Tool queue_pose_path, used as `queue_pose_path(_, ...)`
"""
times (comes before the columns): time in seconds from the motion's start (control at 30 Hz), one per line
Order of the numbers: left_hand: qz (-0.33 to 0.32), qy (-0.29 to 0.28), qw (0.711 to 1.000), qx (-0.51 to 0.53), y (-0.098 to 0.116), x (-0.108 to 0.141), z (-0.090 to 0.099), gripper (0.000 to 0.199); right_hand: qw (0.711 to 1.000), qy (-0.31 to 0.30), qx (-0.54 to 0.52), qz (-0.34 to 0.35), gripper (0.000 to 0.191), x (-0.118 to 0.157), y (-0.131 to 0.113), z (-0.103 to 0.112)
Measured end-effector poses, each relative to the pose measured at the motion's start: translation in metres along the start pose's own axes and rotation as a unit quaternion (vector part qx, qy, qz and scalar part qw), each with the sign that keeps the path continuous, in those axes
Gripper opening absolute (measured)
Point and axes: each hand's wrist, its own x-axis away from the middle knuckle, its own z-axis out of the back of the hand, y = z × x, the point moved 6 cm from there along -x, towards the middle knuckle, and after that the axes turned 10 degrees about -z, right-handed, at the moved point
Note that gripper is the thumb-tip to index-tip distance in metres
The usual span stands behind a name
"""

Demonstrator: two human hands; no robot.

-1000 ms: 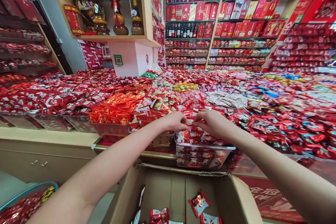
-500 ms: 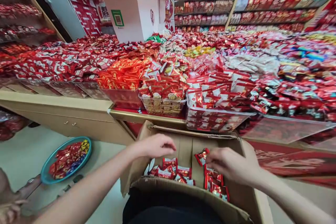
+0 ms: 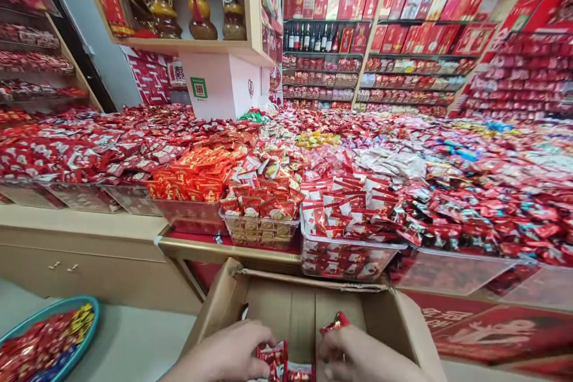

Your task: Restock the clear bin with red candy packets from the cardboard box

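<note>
Left hand [image 3: 237,351] and right hand [image 3: 364,358] inside an open cardboard box [image 3: 277,301]. The left thumb and fingers stand slightly apart with a red wrapped packet [image 3: 273,353] at their tips; whether it is gripped cannot be told. The right fingers are curled, their undersides hidden, so a hold cannot be confirmed; a second packet [image 3: 335,321] lies tilted just beyond them, and a third packet [image 3: 301,373] between the hands. Pale print on the first is too small to read. Directly beyond the fingers, a clear bin [image 3: 353,259] bears red-and-white packets; left of it, gold-lettered packets [image 3: 264,206] carry a name not securely legible. Large pale Chinese characters, blurred, mark a red panel [image 3: 465,325] to the right of the right fingers. A green sign [image 3: 199,88] with a square code is set far beyond the left fingers. Bare cardboard gives open room between the hands and toward the worn far rim; the right side wall stands near the right hand.
</note>
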Motion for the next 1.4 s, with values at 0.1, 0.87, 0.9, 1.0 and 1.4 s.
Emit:
queue_pose_path(0.1, -0.057, 0.044, 0.997, 0.040, 0.035, 0.005, 0.050, 0.031, 0.992, 0.109, -0.036, 0.053, 0.018, 0.042, -0.035, 0.088)
queue_pose_path(0.87, -0.140, 0.236, 0.935, -0.223, 0.091, -0.106, 0.204, 0.026, 0.858, 0.308, 0.405, 0.076, 0.025, -0.043, -0.088, 0.237)
queue_pose_path(0.9, -0.145, 0.232, 0.936, -0.223, 0.092, -0.107, 0.204, 0.026, 0.857, 0.313, 0.401, 0.077, 0.025, -0.041, -0.089, 0.238)
queue_pose_path(1.0, -0.165, 0.230, 0.933, -0.223, 0.094, -0.107, 0.205, 0.029, 0.848, 0.352, 0.385, 0.099, 0.022, -0.031, -0.097, 0.237)
queue_pose_path(1.4, -0.225, 0.361, 0.887, -0.180, 0.123, -0.082, 0.216, 0.026, 0.857, 0.382, 0.338, 0.075, 0.021, 0.018, -0.090, 0.254)
